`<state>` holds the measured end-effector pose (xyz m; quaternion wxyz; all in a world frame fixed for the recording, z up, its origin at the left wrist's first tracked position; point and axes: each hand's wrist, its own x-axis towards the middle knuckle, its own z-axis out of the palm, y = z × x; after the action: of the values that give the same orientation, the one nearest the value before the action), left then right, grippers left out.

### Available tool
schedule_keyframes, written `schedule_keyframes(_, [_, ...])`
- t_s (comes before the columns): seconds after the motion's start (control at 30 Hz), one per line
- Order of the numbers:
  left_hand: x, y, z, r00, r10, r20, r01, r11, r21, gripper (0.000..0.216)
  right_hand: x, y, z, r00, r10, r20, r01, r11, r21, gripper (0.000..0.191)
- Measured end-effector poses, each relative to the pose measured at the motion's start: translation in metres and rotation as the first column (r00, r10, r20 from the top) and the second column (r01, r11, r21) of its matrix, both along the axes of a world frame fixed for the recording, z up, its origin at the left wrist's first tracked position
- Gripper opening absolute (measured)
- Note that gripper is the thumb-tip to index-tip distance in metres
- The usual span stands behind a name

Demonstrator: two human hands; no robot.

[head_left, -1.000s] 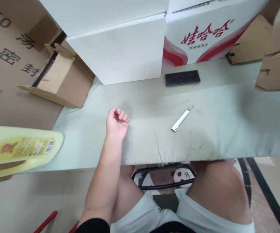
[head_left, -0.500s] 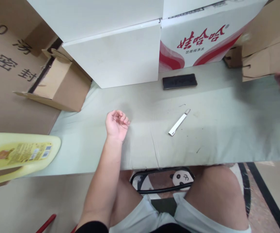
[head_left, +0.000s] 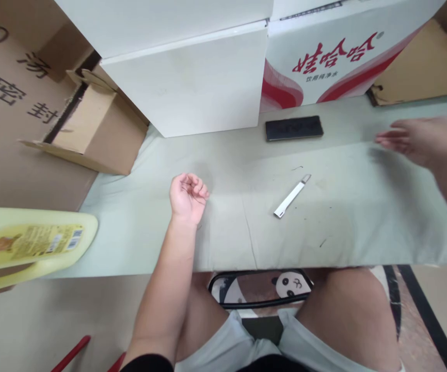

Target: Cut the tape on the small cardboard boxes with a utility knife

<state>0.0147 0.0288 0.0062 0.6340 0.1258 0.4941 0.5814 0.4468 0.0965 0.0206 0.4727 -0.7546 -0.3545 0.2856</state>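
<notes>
My left hand point(head_left: 188, 199) rests palm up on the cloth-covered table point(head_left: 223, 227), fingers loosely curled with nothing in them. To its right lies a white craft knife point(head_left: 291, 197) with a short blade at its far end, untouched. My right hand point(head_left: 420, 139), slightly blurred, hovers over the right side of the table with its fingers stretched to the left and nothing seen in them. A black phone point(head_left: 294, 128) lies flat between the hands, further back. Behind my right hand stands an open cardboard box point(head_left: 420, 72).
White cartons point(head_left: 192, 88) and a red-lettered carton point(head_left: 324, 67) line the back. On the left are a small cardboard box point(head_left: 103, 129), a large brown carton point(head_left: 6, 124) and a yellow jug point(head_left: 53, 243). Small dark scraps point(head_left: 323, 243) dot the cloth.
My right hand has left the cardboard box at the right edge and come left over the table. That box's near part no longer shows. My left hand has stayed in place.
</notes>
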Motion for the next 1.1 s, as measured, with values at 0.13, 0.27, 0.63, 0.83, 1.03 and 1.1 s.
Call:
schedule_keyframes(0.13, [0.000, -0.003, 0.000, 1.000, -0.009, 0.003, 0.008, 1.000, 0.007, 0.057, -0.053, -0.029, -0.012, 0.982, 0.052, -0.180, -0.069, 0.993, -0.092, 0.021])
schedule_keyframes(0.27, [0.001, -0.006, 0.000, 1.000, 0.001, 0.004, -0.001, 1.000, 0.006, 0.053, -0.128, -0.071, -0.013, 0.927, 0.260, -0.272, -0.278, 0.960, -0.028, 0.009])
schedule_keyframes(0.63, [-0.012, -0.007, -0.005, 0.995, 0.022, -0.094, -0.018, 0.999, 0.041, 0.050, -0.259, -0.143, -0.095, 0.334, 0.814, 0.475, -0.937, 0.341, 0.074, 0.021])
schedule_keyframes(0.83, [-0.035, -0.004, -0.004, 0.972, 0.170, -0.164, -0.151, 0.981, 0.122, 0.046, -0.256, -0.143, -0.097, 0.255, 0.744, 0.617, -0.947, 0.321, 0.004, 0.022])
schedule_keyframes(1.03, [-0.059, 0.003, -0.014, 0.918, 0.281, -0.280, -0.237, 0.954, 0.182, 0.040, -0.256, -0.145, -0.101, 0.252, 0.693, 0.675, -0.945, 0.328, 0.016, 0.021])
schedule_keyframes(1.1, [-0.069, 0.010, -0.018, 0.866, 0.312, -0.391, -0.245, 0.946, 0.213, 0.034, -0.256, -0.145, -0.101, 0.253, 0.686, 0.682, -0.944, 0.330, 0.018, 0.020])
